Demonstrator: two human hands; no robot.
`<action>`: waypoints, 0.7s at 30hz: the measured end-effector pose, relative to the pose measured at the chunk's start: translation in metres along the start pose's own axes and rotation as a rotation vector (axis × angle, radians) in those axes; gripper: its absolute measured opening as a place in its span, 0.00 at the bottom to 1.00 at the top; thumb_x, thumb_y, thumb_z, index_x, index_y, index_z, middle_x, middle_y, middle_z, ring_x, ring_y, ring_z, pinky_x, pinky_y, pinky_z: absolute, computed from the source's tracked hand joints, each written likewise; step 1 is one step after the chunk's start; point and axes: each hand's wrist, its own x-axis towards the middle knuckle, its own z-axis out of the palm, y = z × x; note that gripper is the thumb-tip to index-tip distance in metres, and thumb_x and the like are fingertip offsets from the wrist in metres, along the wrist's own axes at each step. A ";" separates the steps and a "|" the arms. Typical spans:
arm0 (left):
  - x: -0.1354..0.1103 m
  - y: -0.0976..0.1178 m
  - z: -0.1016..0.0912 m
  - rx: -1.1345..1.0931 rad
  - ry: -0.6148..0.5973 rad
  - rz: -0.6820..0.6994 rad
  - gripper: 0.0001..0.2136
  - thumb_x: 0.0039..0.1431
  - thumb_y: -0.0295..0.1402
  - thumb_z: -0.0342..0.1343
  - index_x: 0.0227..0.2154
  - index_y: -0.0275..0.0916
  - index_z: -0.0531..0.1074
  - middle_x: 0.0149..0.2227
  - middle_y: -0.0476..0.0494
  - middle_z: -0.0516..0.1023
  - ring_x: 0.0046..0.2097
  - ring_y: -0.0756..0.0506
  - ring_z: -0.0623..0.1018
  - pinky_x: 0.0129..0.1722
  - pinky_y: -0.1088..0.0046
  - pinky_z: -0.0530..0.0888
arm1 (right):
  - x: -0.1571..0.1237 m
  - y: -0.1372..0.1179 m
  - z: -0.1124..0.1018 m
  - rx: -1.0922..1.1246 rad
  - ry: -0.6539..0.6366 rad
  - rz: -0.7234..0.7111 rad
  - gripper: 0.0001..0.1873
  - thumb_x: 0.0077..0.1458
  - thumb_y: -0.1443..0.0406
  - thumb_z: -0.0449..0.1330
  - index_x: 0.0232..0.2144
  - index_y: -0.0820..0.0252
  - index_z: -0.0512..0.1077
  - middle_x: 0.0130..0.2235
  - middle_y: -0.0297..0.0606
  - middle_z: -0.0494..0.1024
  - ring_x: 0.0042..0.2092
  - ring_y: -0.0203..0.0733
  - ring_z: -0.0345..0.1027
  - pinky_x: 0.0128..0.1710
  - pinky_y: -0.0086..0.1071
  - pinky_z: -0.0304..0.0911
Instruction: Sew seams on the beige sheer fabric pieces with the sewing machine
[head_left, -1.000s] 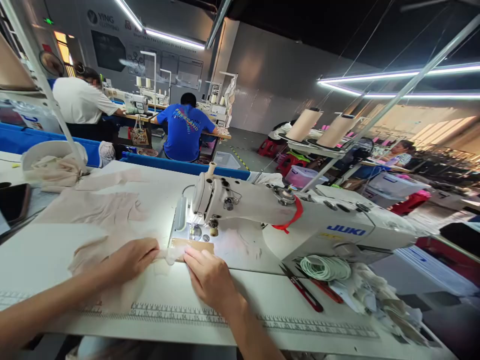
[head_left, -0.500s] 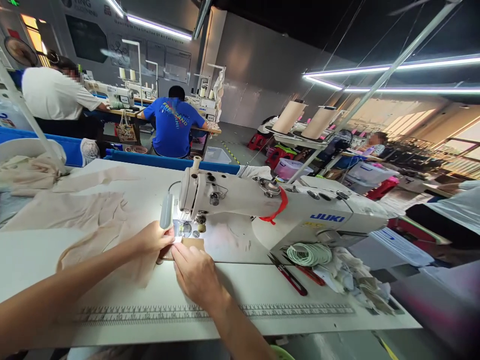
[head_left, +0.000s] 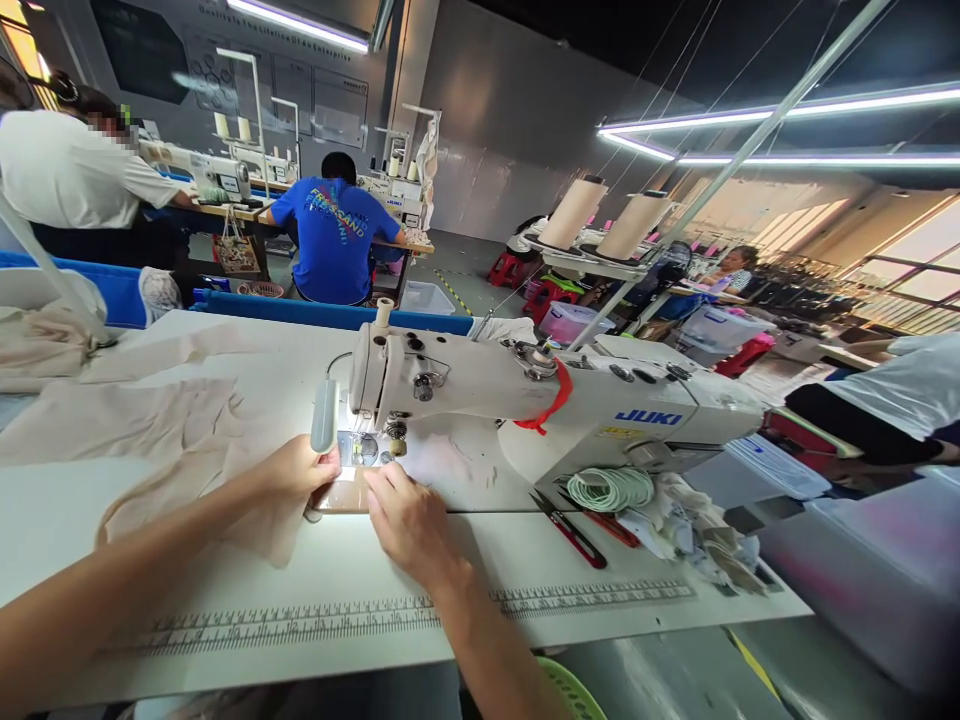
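Observation:
The head view shows a white JUKI sewing machine (head_left: 480, 390) with its lamp lit over the needle area. My left hand (head_left: 300, 468) is at the left of the presser foot (head_left: 364, 447), thumb and fingers pinched at the edge of thin beige fabric (head_left: 259, 525), which hangs down over the table below my wrist. To the right of the foot, my right hand (head_left: 409, 515) rests low over the machine bed with its fingers curled together. Whatever is at those fingertips is too small to make out. Between both hands lies a brown flat patch (head_left: 341, 498) on the bed.
A clear ruler (head_left: 337, 622) lies along the front edge. Thread snips (head_left: 574, 532), a coil of pale green cord (head_left: 611, 488) and fabric scraps (head_left: 701, 530) sit at right. More beige cloth (head_left: 127, 415) spreads left. Co-workers sit at machines beyond, one in a blue shirt (head_left: 337, 240).
My right hand has moved right, away from my left fingertips, leaving a gap that bares the brown patch. My left hand stays by the foot. The whole view has shifted slightly.

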 end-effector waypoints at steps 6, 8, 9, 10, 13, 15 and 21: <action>-0.003 0.002 0.000 0.021 0.015 0.027 0.06 0.49 0.34 0.49 0.20 0.41 0.60 0.19 0.54 0.65 0.25 0.49 0.68 0.27 0.75 0.64 | 0.004 -0.006 0.000 -0.033 -0.061 0.009 0.09 0.60 0.70 0.50 0.37 0.59 0.70 0.34 0.35 0.68 0.29 0.36 0.58 0.26 0.32 0.49; -0.005 0.004 -0.001 0.003 0.000 0.008 0.06 0.49 0.33 0.49 0.20 0.41 0.60 0.18 0.54 0.67 0.25 0.49 0.69 0.26 0.75 0.65 | 0.005 -0.008 -0.001 -0.056 -0.083 0.009 0.10 0.60 0.70 0.50 0.38 0.59 0.70 0.34 0.35 0.67 0.28 0.36 0.56 0.25 0.32 0.47; -0.006 0.006 -0.002 -0.006 -0.004 -0.003 0.06 0.50 0.33 0.49 0.20 0.41 0.60 0.18 0.53 0.67 0.25 0.49 0.69 0.26 0.75 0.65 | 0.005 -0.009 -0.002 -0.067 -0.091 0.009 0.10 0.60 0.70 0.50 0.38 0.59 0.71 0.34 0.35 0.67 0.28 0.36 0.55 0.25 0.32 0.47; -0.007 0.007 -0.002 -0.010 -0.007 -0.013 0.06 0.50 0.32 0.49 0.20 0.41 0.60 0.19 0.53 0.68 0.25 0.49 0.70 0.26 0.75 0.65 | 0.005 -0.009 -0.002 -0.077 -0.096 0.008 0.10 0.60 0.70 0.50 0.39 0.58 0.71 0.34 0.36 0.67 0.28 0.36 0.55 0.25 0.32 0.46; -0.008 0.012 -0.004 0.052 -0.021 -0.055 0.05 0.50 0.33 0.48 0.21 0.41 0.61 0.19 0.53 0.68 0.25 0.49 0.70 0.27 0.75 0.65 | 0.005 -0.010 -0.001 -0.102 -0.108 -0.010 0.12 0.59 0.69 0.52 0.43 0.57 0.72 0.36 0.37 0.68 0.30 0.37 0.57 0.26 0.31 0.47; -0.011 0.018 -0.005 0.191 0.004 -0.074 0.04 0.52 0.33 0.48 0.24 0.41 0.63 0.22 0.52 0.70 0.27 0.48 0.71 0.28 0.74 0.66 | 0.004 -0.010 0.000 -0.120 -0.120 -0.028 0.15 0.59 0.69 0.53 0.47 0.56 0.71 0.37 0.38 0.69 0.32 0.38 0.60 0.27 0.32 0.49; -0.033 0.031 0.003 0.698 0.152 0.356 0.11 0.60 0.25 0.41 0.31 0.37 0.69 0.35 0.40 0.74 0.30 0.45 0.71 0.30 0.68 0.69 | 0.006 -0.010 0.002 -0.149 -0.150 -0.039 0.15 0.59 0.69 0.52 0.48 0.58 0.70 0.38 0.39 0.70 0.33 0.39 0.61 0.27 0.32 0.53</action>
